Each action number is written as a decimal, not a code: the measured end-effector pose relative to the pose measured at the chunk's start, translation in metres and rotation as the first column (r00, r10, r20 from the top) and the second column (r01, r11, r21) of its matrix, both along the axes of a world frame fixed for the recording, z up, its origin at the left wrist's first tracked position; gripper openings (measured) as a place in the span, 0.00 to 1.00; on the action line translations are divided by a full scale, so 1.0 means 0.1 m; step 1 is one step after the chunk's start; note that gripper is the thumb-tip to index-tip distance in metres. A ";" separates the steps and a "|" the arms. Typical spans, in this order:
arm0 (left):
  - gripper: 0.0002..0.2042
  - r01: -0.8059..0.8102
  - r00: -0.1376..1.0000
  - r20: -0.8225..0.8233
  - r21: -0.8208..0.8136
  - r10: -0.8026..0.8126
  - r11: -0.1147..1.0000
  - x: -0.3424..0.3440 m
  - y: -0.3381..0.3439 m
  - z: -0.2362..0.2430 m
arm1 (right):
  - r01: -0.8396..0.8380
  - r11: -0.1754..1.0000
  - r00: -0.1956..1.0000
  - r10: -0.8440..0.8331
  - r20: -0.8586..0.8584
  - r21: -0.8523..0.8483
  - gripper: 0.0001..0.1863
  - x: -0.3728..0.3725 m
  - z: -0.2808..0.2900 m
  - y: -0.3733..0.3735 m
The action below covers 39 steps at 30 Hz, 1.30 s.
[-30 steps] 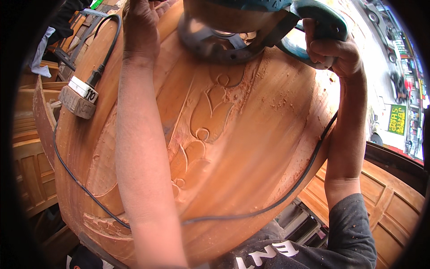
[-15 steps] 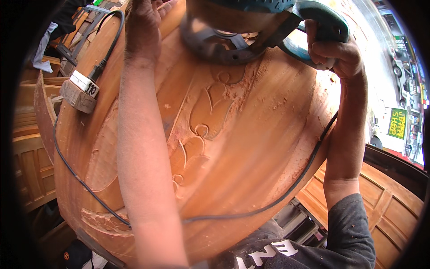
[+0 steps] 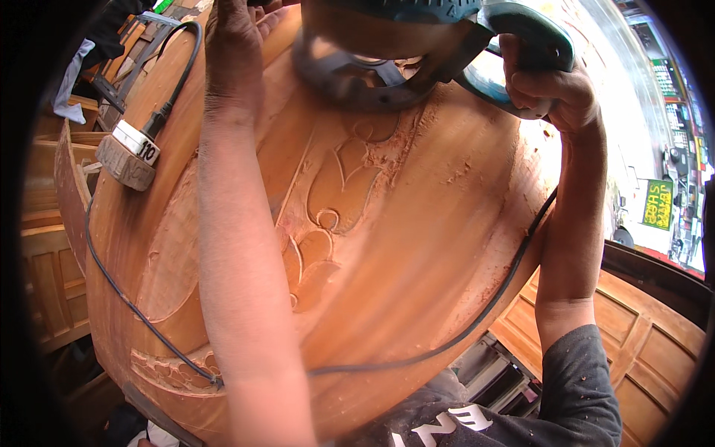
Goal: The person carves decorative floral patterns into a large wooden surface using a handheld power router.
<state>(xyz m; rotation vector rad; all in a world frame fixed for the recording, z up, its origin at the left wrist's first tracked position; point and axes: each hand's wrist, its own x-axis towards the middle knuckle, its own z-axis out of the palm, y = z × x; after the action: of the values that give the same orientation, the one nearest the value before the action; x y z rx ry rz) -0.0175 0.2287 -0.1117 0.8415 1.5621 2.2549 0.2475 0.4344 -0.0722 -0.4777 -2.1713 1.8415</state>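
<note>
A teal and dark router (image 3: 387, 82) stands on a reddish wooden panel (image 3: 439, 246) with carved flower outlines and wood shavings. My right hand (image 3: 551, 89) is wrapped round the router's dark side handle. My left hand (image 3: 238, 37) is at the top edge, fingers curled on a dark part mostly out of frame, which I cannot make out. A black power cord (image 3: 417, 363) lies across the panel. At the upper left a white socket block (image 3: 134, 138) with a plug rests on a rough wooden block (image 3: 123, 164).
Stacked wooden door panels stand at left (image 3: 56, 276) and lower right (image 3: 596, 328). A metal frame (image 3: 130, 74) and dark cloth (image 3: 104, 33) are at upper left. A street with signs (image 3: 657, 203) shows beyond the panel's right side.
The router and both my hands have shifted very slightly left, with the grip unchanged. Vehicles in the street at right have moved.
</note>
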 end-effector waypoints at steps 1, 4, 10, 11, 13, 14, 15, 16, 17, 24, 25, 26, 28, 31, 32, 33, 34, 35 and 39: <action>0.37 0.028 1.000 -0.012 0.005 -0.028 1.000 -0.09 0.00 -0.02 | -0.005 1.000 1.000 0.005 -0.001 0.009 0.27 -0.02 0.01 -0.02; 0.37 0.119 0.990 -0.089 0.069 -0.113 0.990 -0.23 0.01 -0.12 | -0.022 0.999 1.000 0.022 0.007 0.039 0.28 -0.04 0.04 -0.02; 0.33 0.026 0.998 -0.055 0.072 -0.022 0.997 -0.04 0.04 -0.13 | 0.015 1.000 1.000 -0.015 0.004 0.021 0.29 0.00 0.00 0.00; 0.31 0.132 0.978 0.127 0.223 -0.163 0.966 -0.19 0.06 -0.24 | 0.020 0.999 1.000 -0.020 0.003 0.026 0.29 0.00 0.01 -0.01; 0.28 0.211 0.870 0.325 0.435 -0.371 0.875 -0.63 -0.02 -0.40 | -0.012 1.000 1.000 0.011 0.003 0.029 0.29 -0.05 0.04 -0.04; 0.26 0.216 0.817 0.381 0.495 -0.433 0.842 -0.72 -0.04 -0.44 | -0.024 0.999 1.000 0.024 0.010 0.033 0.29 -0.07 0.04 -0.04; 0.24 0.210 0.828 0.382 0.466 -0.410 0.859 -0.71 -0.03 -0.43 | -0.015 0.999 1.000 0.015 0.000 0.031 0.29 -0.06 0.04 -0.04; 0.23 0.191 0.882 0.332 0.397 -0.335 0.898 -0.60 0.00 -0.39 | -0.004 1.000 1.000 0.004 -0.006 0.028 0.28 -0.05 0.02 -0.04; 0.21 0.160 0.926 0.277 0.326 -0.256 0.932 -0.49 0.02 -0.34 | 0.007 1.000 1.000 -0.007 -0.012 0.025 0.28 -0.04 0.00 -0.04; 0.15 0.215 0.949 0.164 0.282 -0.268 0.935 -0.35 0.02 -0.17 | 0.011 0.999 1.000 -0.011 0.018 -0.032 0.28 0.00 0.00 -0.01; 0.15 0.196 0.952 0.175 0.280 -0.251 0.940 -0.38 0.02 -0.21 | -0.008 0.999 1.000 0.009 0.020 -0.034 0.28 0.00 -0.01 0.03; 0.15 0.176 0.954 0.186 0.279 -0.233 0.944 -0.41 0.00 -0.24 | -0.028 0.999 0.999 0.029 0.021 -0.037 0.28 0.00 -0.02 0.04; 0.15 0.077 0.997 0.005 0.097 -0.077 0.992 -0.13 -0.02 -0.07 | -0.005 0.999 1.000 0.005 -0.006 -0.034 0.28 -0.01 -0.01 -0.02; 0.15 0.074 0.993 0.090 0.075 -0.081 0.994 -0.12 0.00 -0.03 | 0.040 0.999 0.999 -0.041 -0.029 -0.033 0.27 0.00 0.00 -0.08; 0.15 0.061 0.995 0.078 0.077 -0.067 0.995 -0.10 0.01 -0.02 | 0.059 0.998 0.998 -0.060 -0.032 -0.032 0.27 0.00 0.00 -0.09; 0.15 0.046 0.997 0.066 0.076 -0.051 0.996 -0.06 0.01 -0.01 | 0.044 0.999 0.999 -0.045 -0.018 -0.032 0.26 0.01 0.01 -0.08; 0.15 0.031 0.998 0.053 0.076 -0.035 0.997 -0.04 0.01 -0.01 | 0.029 0.999 1.000 -0.029 -0.003 -0.032 0.26 0.01 0.02 -0.06; 0.16 0.080 0.995 0.058 0.062 -0.084 0.995 -0.06 0.01 0.00 | 0.015 0.999 1.000 -0.015 0.012 -0.032 0.26 0.02 0.03 -0.05; 0.18 0.249 0.926 0.258 0.139 -0.278 0.959 -0.63 -0.02 -0.26 | -0.021 0.998 1.000 0.020 -0.013 -0.051 0.26 -0.05 0.04 -0.10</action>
<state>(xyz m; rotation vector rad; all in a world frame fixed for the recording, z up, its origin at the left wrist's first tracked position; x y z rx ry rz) -0.0800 0.2263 -0.1372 0.6812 1.1436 2.1611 0.2424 0.4240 -0.0686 -0.4548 -2.1326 1.9101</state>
